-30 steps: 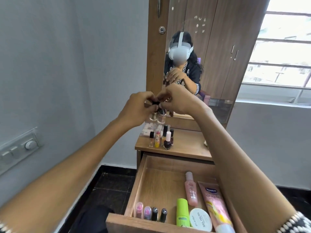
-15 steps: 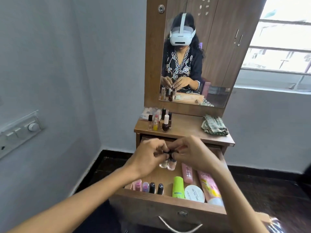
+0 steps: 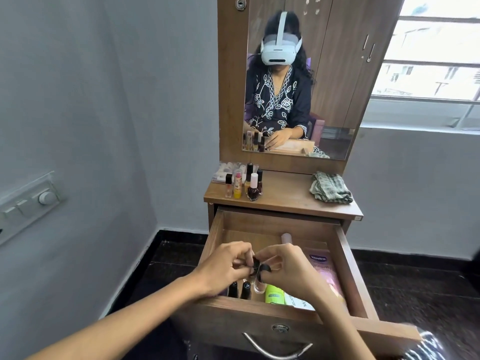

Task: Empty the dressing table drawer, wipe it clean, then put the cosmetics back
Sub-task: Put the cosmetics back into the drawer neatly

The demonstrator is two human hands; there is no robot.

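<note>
The wooden drawer (image 3: 345,258) is pulled open below the dressing table top (image 3: 285,196). My left hand (image 3: 223,266) and my right hand (image 3: 288,266) meet over its front part, each pinching the black cap of a small clear nail polish bottle (image 3: 259,284), which they hold low inside the drawer. Under them lie black-capped lipsticks (image 3: 240,291), a green tube (image 3: 274,294), a white jar (image 3: 298,302), a pink Vaseline tube (image 3: 324,271) and a pink bottle (image 3: 287,237). Several nail polish bottles (image 3: 249,185) stand on the table top's left side.
A folded checked cloth (image 3: 330,188) lies on the table top at the right. A mirror (image 3: 298,74) rises behind it. The grey wall with a switch panel (image 3: 28,203) is at the left, a window (image 3: 428,61) at the right. The floor is dark tile.
Both hands have come down together from in front of the mirror to inside the drawer, carrying the small bottles. The view has tilted downward with them.
</note>
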